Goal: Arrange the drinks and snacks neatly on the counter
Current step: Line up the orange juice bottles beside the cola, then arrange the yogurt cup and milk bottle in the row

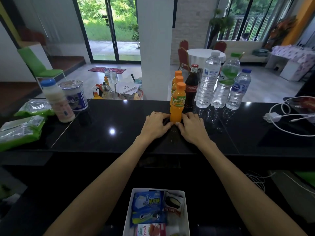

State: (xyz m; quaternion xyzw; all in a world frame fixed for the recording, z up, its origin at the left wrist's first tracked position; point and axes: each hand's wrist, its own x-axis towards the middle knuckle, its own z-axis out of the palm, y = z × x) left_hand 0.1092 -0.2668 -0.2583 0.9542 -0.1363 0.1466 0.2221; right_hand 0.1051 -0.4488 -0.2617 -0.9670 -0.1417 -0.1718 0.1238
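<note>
Nearest to me, below the counter edge, a white rectangular bin [186,210] holds packaged snacks: a blue biscuit packet [148,200], a darker blue cookie packet [150,217], a red-and-white box [150,229] and a wrapped dark snack cake [173,201].

My two forearms reach forward over the glossy black stone counter [105,133]. My left hand [156,126] and my right hand [191,127] lie palm-down on the counter, their fingers curled in from either side and closed lightly around the base of a small orange juice bottle with an orange cap [177,103]. The bottle stands upright at the counter's middle, thumbs meeting just in front of it.

Directly behind it, two more orange-capped juice bottles [177,79] stand in a file, touching or nearly so. Just to their right stands a dark glass cola bottle with a red label [191,87], then a row of three clear plastic water bottles: a tall white-capped one [208,80], a green-labelled one [225,82] and a shorter blue-capped one [239,90].

At left, two green foil snack bags [22,130] lie flat; beside them stand a pale milky drink bottle with a blue cap [57,101] and a foil-lidded white and blue cup [75,94].

At far right, a white charger with coiled cable [272,116] rests on the counter.
</note>
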